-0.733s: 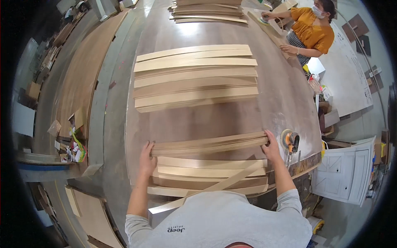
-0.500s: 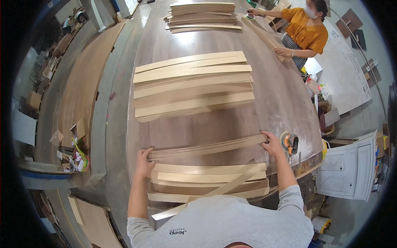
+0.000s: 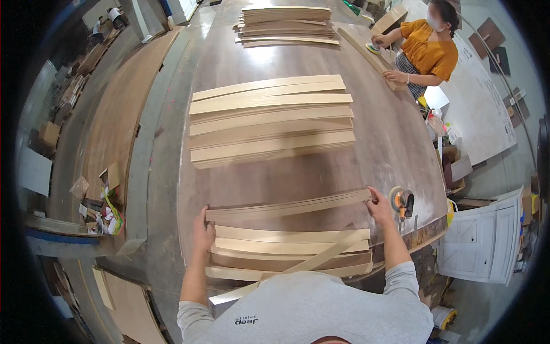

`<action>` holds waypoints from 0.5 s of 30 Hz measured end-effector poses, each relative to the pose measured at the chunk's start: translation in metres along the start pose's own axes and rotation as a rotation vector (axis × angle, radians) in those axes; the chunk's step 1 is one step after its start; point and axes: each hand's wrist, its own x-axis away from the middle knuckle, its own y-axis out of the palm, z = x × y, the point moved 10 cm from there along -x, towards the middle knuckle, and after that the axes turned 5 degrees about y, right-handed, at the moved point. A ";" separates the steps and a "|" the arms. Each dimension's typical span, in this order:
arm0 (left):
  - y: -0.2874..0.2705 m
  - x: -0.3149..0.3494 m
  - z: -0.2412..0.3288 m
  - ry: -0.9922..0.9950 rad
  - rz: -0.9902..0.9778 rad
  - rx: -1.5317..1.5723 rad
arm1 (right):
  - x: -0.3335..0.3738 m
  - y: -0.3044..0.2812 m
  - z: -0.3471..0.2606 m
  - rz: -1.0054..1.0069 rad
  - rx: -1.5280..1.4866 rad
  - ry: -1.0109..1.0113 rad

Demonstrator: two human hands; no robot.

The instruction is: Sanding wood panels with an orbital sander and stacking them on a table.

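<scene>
A thin stack of long wooden strips [image 3: 289,206] lies crosswise between my hands, its layered edges showing. My left hand [image 3: 203,229] is closed on its left end, and my right hand [image 3: 378,205] grips the right end with fingers over the edge. Just nearer to me are more pale wooden strips [image 3: 292,235], partly covered by my shirt. One loose strip [image 3: 321,254] slants across them. Beyond my hands, in the middle of the table, a larger pile of strips [image 3: 272,120] is laid out in several overlapping rows.
An orange-and-black power sander [image 3: 401,202] rests right of my right hand. Another stack of strips [image 3: 286,26] sits at the far end of the worktable [image 3: 269,180]. At the far right, a co-worker [image 3: 427,46] holds a sander on a board [image 3: 366,54]. A white cabinet [image 3: 481,235] stands at right.
My right hand has shifted slightly right and down on the strips' end, and my left hand slightly lower. The co-worker's sander has come nearer along the board.
</scene>
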 end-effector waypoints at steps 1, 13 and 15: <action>0.003 -0.004 -0.016 -0.081 -0.064 0.128 | -0.002 0.002 0.003 -0.057 -0.067 0.068; -0.009 -0.031 -0.034 -0.532 -0.157 0.700 | -0.039 -0.005 -0.065 -0.149 -0.276 0.200; -0.019 -0.060 -0.031 -0.561 -0.073 0.662 | -0.065 -0.005 -0.097 -0.098 -0.331 0.135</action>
